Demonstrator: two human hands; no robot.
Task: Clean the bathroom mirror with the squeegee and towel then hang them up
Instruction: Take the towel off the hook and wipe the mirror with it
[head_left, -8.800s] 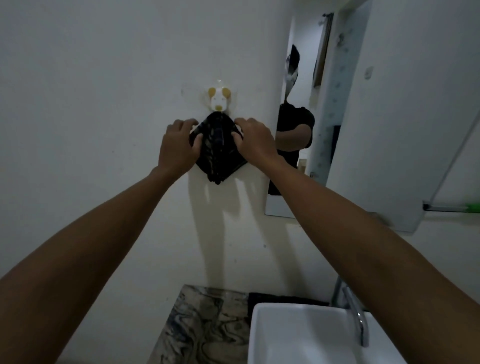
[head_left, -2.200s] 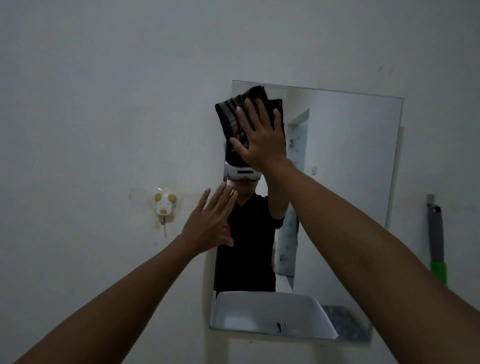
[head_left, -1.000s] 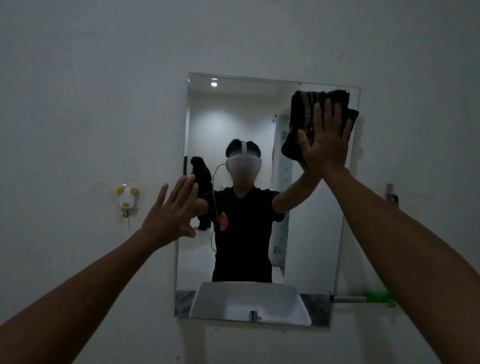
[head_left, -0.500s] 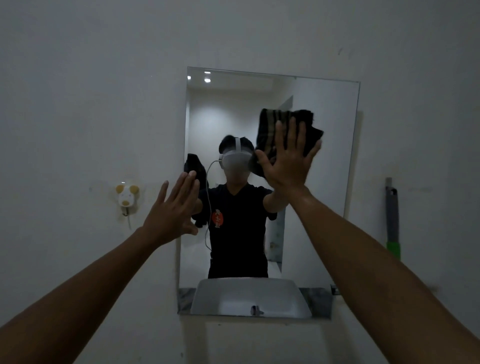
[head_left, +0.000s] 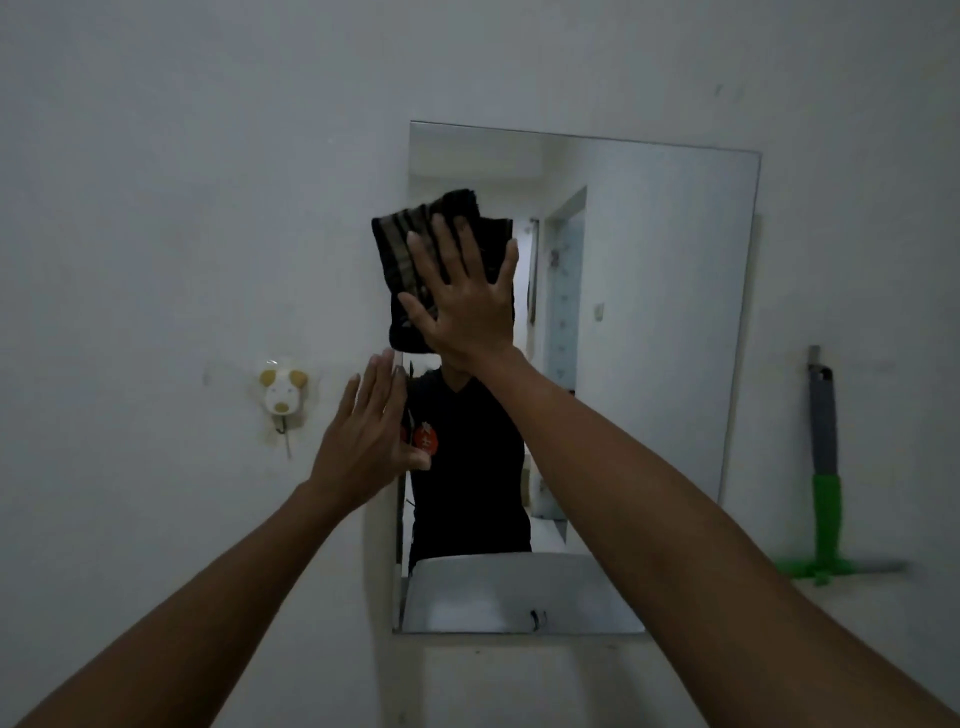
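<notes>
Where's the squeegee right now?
In the head view, the squeegee hangs on the wall to the right of the mirror, green blade end down, well clear of the right hand pressing the towel on the glass.

No text, label, brand or number can be read anywhere in the view. The one mark that resembles a sign is a small round orange-red emblem (head_left: 427, 442) on the chest of the black shirt reflected in the mirror (head_left: 649, 322), just right of the left hand (head_left: 366, 441), and its pale figure is too blurred to make out as letters. The squeegee (head_left: 826, 467) hanging on the wall at the far right and the animal-shaped wall hook (head_left: 282, 392) on the left carry no legible writing.
</notes>
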